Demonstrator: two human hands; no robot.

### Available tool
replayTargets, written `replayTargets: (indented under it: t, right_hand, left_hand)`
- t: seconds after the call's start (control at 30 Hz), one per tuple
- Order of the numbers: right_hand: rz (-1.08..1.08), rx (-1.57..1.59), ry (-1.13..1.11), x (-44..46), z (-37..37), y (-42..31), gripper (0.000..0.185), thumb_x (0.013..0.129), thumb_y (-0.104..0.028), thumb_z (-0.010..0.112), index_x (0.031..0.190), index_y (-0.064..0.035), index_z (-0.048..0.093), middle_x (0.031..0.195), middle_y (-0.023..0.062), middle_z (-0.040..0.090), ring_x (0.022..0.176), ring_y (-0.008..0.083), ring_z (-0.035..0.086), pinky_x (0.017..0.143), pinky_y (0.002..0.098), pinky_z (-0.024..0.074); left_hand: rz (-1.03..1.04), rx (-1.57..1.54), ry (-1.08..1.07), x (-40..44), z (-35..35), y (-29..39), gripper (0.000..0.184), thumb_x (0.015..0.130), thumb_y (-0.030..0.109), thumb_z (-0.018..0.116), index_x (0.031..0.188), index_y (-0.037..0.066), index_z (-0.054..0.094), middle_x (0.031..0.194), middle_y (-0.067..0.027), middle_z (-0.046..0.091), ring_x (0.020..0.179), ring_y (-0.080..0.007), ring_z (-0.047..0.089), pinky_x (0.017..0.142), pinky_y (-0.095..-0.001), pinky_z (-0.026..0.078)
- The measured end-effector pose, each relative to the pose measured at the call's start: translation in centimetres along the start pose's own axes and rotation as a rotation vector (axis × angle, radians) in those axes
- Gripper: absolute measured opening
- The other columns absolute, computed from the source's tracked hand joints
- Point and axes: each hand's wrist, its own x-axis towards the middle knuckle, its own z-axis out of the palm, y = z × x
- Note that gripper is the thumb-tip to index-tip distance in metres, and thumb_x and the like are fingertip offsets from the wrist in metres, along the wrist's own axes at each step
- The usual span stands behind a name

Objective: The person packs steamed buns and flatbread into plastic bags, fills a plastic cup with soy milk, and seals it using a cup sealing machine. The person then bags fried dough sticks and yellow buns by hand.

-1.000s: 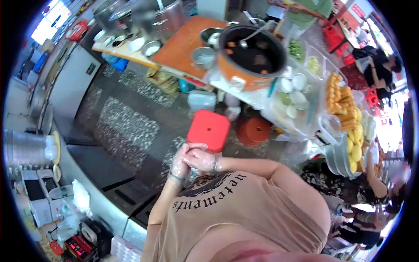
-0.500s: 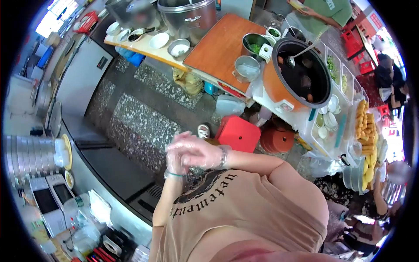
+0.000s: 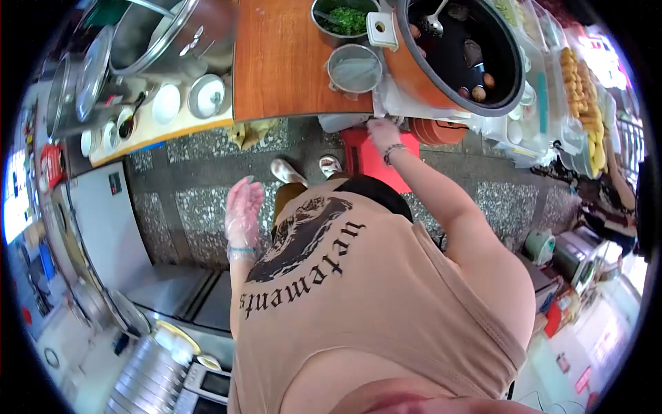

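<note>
My left hand (image 3: 244,210), in a clear plastic glove with a greenish band at the wrist, is raised beside my body. Its fingers are loosely bent, apart from any object. Above a red stool (image 3: 396,155), my right hand (image 3: 383,134) reaches forward, a dark bracelet on its wrist. It is nearest the counter's front edge and a clear plastic bag (image 3: 400,99); its fingers are unclear, and I cannot tell whether it touches anything. Ahead stand a clear plastic tub (image 3: 354,69), a metal bowl of chopped greens (image 3: 347,22) and an orange pot (image 3: 414,76) of dark broth with eggs.
A wooden board (image 3: 286,62) covers the counter ahead. To its left are white bowls (image 3: 166,103), a metal bowl (image 3: 207,95) and a large steel pot (image 3: 172,34). Fried dough sticks (image 3: 576,83) lie far right. Stacked steamers (image 3: 148,376) stand behind at left.
My hands were clasped together in front of me and have come apart. The left stays low at the left; the right has reached forward over the red stool. My body has turned towards the counter.
</note>
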Motion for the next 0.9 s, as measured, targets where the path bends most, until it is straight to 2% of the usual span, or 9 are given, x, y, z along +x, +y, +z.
replayTargets:
  t: [0.07,0.17,0.27,0.33,0.57,0.67,0.77,0.8,0.9]
  right_hand:
    - [-0.488,-0.453,0.387,0.4,-3.5,-3.6,0.033,0.085,-0.025,0.057,0.107,-0.0007,0.062,0.096,0.0207,0.066,0.086,0.0342,0.065,0.08,0.0441,0.0501]
    - [-0.222,-0.424,0.466,3.5,-3.9,-7.2,0.044,0.085,-0.03,0.057,0.12,-0.0021,0.057,0.115,0.0226,0.06,0.099,0.0386,0.061,0.091,0.0443,0.0462]
    - [-0.104,-0.671,0.435,11.6,0.8,2.9,0.044,0.085,-0.031,0.058,0.118,-0.0023,0.058,0.112,0.0223,0.061,0.099,0.0385,0.06,0.091,0.0448,0.0468]
    - [0.396,-0.532,0.195,5.2,-1.5,-8.1,0.042,0.086,-0.032,0.057,0.117,-0.0047,0.06,0.113,0.0213,0.061,0.102,0.0379,0.06,0.091,0.0442,0.0474]
    - [0.291,-0.471,0.577,4.7,1.6,-10.8,0.042,0.078,-0.022,0.072,0.115,-0.006,0.062,0.118,0.0197,0.061,0.112,0.0312,0.058,0.092,0.0393,0.0495]
    - [0.478,-0.637,0.188,5.3,1.2,-10.9,0.044,0.079,-0.021,0.07,0.119,-0.0071,0.058,0.124,0.0197,0.057,0.113,0.0335,0.057,0.091,0.0401,0.0492]
    - [0.461,-0.188,0.561,4.3,1.4,-11.8,0.044,0.086,-0.019,0.059,0.129,-0.009,0.051,0.126,0.0189,0.057,0.112,0.031,0.058,0.091,0.0406,0.0477]
    - [0.215,-0.42,0.699,5.2,2.8,-9.0,0.041,0.087,-0.019,0.058,0.126,-0.01,0.054,0.115,0.0195,0.063,0.109,0.0296,0.059,0.092,0.0392,0.0476]
    - [0.219,-0.277,0.438,6.8,3.0,-7.5,0.034,0.086,-0.025,0.059,0.114,-0.0054,0.059,0.108,0.0224,0.063,0.105,0.035,0.06,0.089,0.0412,0.0476]
  left_hand:
    - [0.053,0.143,-0.241,3.5,0.3,0.9,0.034,0.097,0.024,0.053,0.125,0.004,0.049,0.108,-0.0094,0.062,0.099,-0.0164,0.059,0.087,-0.0294,0.047]
    - [-0.01,0.245,-0.42,9.5,2.4,3.5,0.033,0.098,0.024,0.051,0.124,0.004,0.049,0.109,-0.0096,0.062,0.1,-0.0166,0.058,0.088,-0.0294,0.047]
    - [-0.056,0.311,-0.589,14.5,4.0,7.8,0.032,0.099,0.024,0.05,0.124,0.004,0.049,0.11,-0.0088,0.06,0.097,-0.0151,0.058,0.087,-0.029,0.047]
    - [-0.074,0.328,-0.637,16.5,3.8,10.5,0.031,0.099,0.024,0.05,0.123,0.005,0.049,0.109,-0.0081,0.06,0.095,-0.0146,0.058,0.087,-0.0288,0.047]
    - [-0.264,0.355,-0.648,25.0,1.6,12.3,0.025,0.096,0.02,0.054,0.115,0.003,0.054,0.101,-0.0064,0.061,0.089,-0.0121,0.057,0.082,-0.0254,0.045]
    - [-0.282,0.417,-0.692,25.9,2.4,12.8,0.024,0.096,0.02,0.054,0.113,0.004,0.055,0.099,-0.0054,0.062,0.087,-0.0117,0.057,0.08,-0.0245,0.045]
    - [-0.281,0.415,-0.729,26.8,2.7,11.6,0.025,0.095,0.022,0.056,0.112,0.004,0.056,0.098,-0.0045,0.062,0.086,-0.0108,0.057,0.078,-0.0244,0.044]
    - [-0.305,0.442,-0.713,26.9,3.2,11.5,0.026,0.095,0.021,0.056,0.114,0.003,0.055,0.098,-0.0054,0.061,0.088,-0.0113,0.056,0.08,-0.0254,0.045]
    - [-0.328,0.447,-0.697,26.3,4.6,10.9,0.026,0.096,0.019,0.054,0.116,0.002,0.053,0.1,-0.0066,0.06,0.09,-0.0124,0.056,0.083,-0.0271,0.046]
